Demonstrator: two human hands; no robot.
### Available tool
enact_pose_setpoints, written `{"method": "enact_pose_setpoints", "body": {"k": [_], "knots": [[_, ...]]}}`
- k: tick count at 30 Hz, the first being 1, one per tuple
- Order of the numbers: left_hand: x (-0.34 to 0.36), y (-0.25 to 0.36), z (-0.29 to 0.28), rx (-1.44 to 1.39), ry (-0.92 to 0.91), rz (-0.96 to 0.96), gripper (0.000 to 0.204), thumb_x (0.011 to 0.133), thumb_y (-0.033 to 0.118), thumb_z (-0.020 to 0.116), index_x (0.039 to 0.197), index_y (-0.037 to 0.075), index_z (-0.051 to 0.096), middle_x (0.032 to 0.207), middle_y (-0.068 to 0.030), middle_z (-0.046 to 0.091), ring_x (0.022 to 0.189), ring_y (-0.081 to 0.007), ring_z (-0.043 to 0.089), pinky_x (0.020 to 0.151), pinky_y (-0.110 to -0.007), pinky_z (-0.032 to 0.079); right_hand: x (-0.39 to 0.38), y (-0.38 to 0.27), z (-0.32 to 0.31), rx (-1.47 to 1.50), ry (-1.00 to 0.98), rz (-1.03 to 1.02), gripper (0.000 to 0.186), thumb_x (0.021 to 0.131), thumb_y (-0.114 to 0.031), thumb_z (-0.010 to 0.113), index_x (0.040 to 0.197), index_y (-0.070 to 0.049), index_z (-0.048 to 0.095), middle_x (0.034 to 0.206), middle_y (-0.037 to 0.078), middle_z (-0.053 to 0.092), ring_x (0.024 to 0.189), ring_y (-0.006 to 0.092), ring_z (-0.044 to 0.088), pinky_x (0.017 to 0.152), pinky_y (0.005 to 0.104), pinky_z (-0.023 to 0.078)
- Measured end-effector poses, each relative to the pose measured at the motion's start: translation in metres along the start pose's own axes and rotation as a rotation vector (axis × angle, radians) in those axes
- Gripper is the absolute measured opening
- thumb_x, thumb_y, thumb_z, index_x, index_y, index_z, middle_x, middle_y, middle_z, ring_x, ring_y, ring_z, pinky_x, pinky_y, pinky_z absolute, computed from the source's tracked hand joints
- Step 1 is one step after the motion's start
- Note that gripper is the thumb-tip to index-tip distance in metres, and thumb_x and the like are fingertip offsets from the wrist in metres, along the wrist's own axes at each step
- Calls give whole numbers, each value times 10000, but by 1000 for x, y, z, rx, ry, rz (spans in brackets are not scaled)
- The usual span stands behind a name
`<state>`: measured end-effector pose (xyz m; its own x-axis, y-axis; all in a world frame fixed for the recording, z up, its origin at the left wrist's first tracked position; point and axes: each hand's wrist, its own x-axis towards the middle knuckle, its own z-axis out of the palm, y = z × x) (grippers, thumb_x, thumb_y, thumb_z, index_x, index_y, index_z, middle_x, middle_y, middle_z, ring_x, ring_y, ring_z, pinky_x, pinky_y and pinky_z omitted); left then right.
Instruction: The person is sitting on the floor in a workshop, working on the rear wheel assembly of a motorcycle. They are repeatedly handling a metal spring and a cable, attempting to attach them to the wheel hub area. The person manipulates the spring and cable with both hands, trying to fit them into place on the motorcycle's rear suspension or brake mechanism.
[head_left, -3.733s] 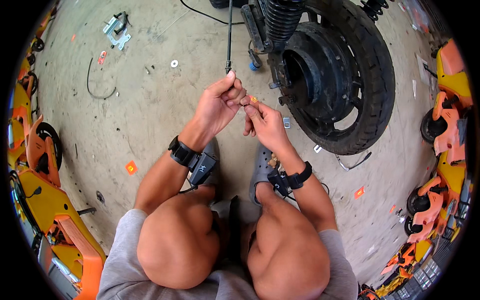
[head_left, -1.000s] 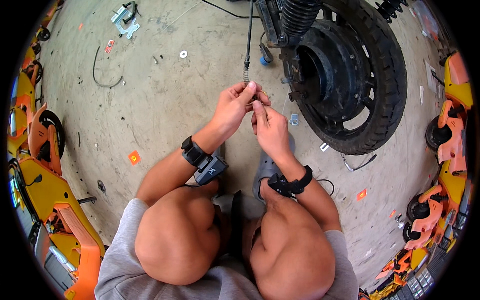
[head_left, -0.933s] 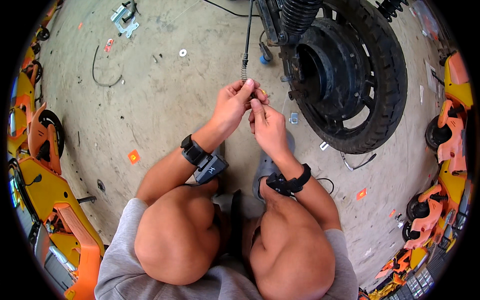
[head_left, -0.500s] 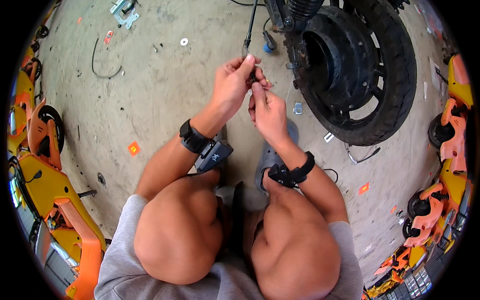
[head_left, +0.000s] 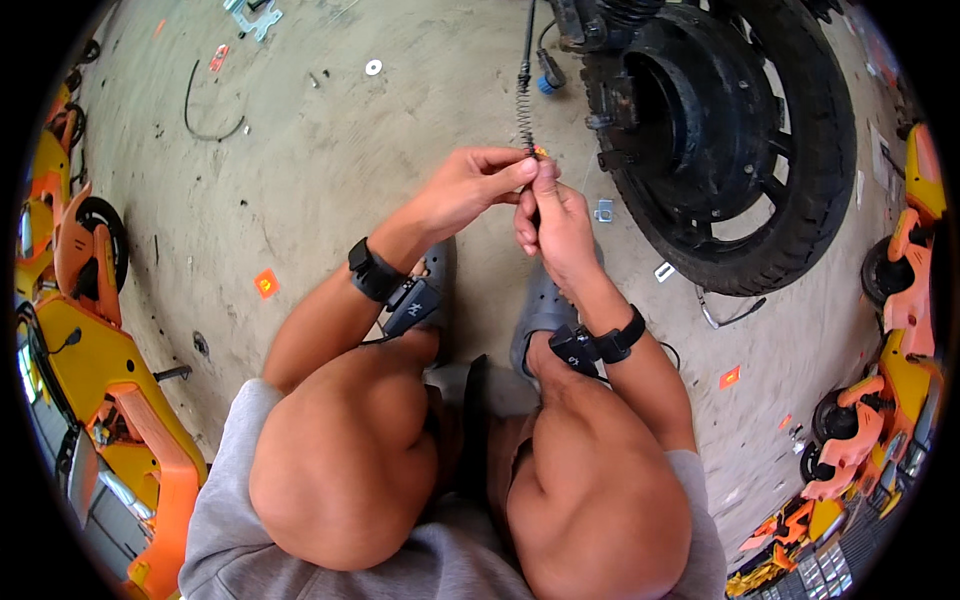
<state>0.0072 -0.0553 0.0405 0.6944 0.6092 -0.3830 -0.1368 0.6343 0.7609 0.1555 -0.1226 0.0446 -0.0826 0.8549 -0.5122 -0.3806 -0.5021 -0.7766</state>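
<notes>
A thin black cable (head_left: pixel 526 50) hangs from the top of the view, with a wire spring (head_left: pixel 524 115) on its lower stretch. My left hand (head_left: pixel 480 185) pinches the cable's lower end just below the spring, thumb and forefinger together. Right beside it, my right hand (head_left: pixel 555 225) is closed on the same cable end, its thumb raised near the left thumb. The fingers hide most of what they grip. A small red-and-yellow piece (head_left: pixel 541 152) peeks from behind the fingertips. The black wheel hub (head_left: pixel 705 125) stands just to the right of the hands.
A connector (head_left: pixel 549 80) with a blue part dangles near the tire (head_left: pixel 780 250). The concrete floor (head_left: pixel 320 150) holds a washer (head_left: pixel 373 67), a silver bracket (head_left: pixel 252 20), a curved hose (head_left: pixel 210 135) and small parts. Orange-and-yellow scooters (head_left: pixel 110 390) line both sides.
Both hands have shifted right with the cable end, and their thumbs are closer together. The left hand has turned, its fingers flatter. More of the spring shows than half a second ago.
</notes>
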Motion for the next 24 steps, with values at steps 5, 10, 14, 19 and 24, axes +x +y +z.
{"method": "enact_pose_setpoints", "body": {"k": [5, 10, 14, 19, 24], "knots": [[4, 1, 8, 51, 69, 136, 289, 977, 228, 567, 1027, -40, 663, 797, -84, 676, 742, -146, 629, 812, -322, 515, -2, -3, -1, 106, -97, 18, 536, 999, -545, 369, 711, -100, 450, 528, 17, 449, 450, 98, 412, 426, 238, 344], [8, 9, 4, 87, 277, 244, 274, 974, 207, 570, 1014, -45, 671, 917, -91, 691, 852, -156, 636, 854, -330, 511, 2, -6, 13, 132, -117, 37, 533, 1000, -538, 380, 700, -102, 437, 526, 15, 440, 450, 99, 399, 422, 240, 330], [5, 22, 7, 170, 212, 192, 279, 963, 193, 589, 1050, -61, 665, 1009, -99, 689, 911, -172, 637, 878, -344, 511, 7, -6, 14, 156, -96, 12, 528, 1007, -540, 345, 703, -110, 390, 529, 20, 399, 441, 103, 352, 426, 234, 302], [4, 10, 1, -14, 63, 88, 372, 983, 254, 550, 1163, -67, 608, 1181, -159, 637, 1062, -219, 617, 939, -374, 487, 0, -2, 3, 109, -80, 35, 515, 1016, -512, 350, 694, -113, 390, 532, 22, 401, 443, 104, 352, 421, 236, 299], [11, 13, 1, 48, -11, 30, 393, 1000, 268, 512, 1223, -49, 574, 1248, -165, 602, 1112, -222, 593, 974, -387, 468, 3, 4, -7, 157, -125, 60, 517, 1007, -515, 388, 699, -102, 431, 525, 11, 428, 438, 92, 378, 419, 234, 311]]}}
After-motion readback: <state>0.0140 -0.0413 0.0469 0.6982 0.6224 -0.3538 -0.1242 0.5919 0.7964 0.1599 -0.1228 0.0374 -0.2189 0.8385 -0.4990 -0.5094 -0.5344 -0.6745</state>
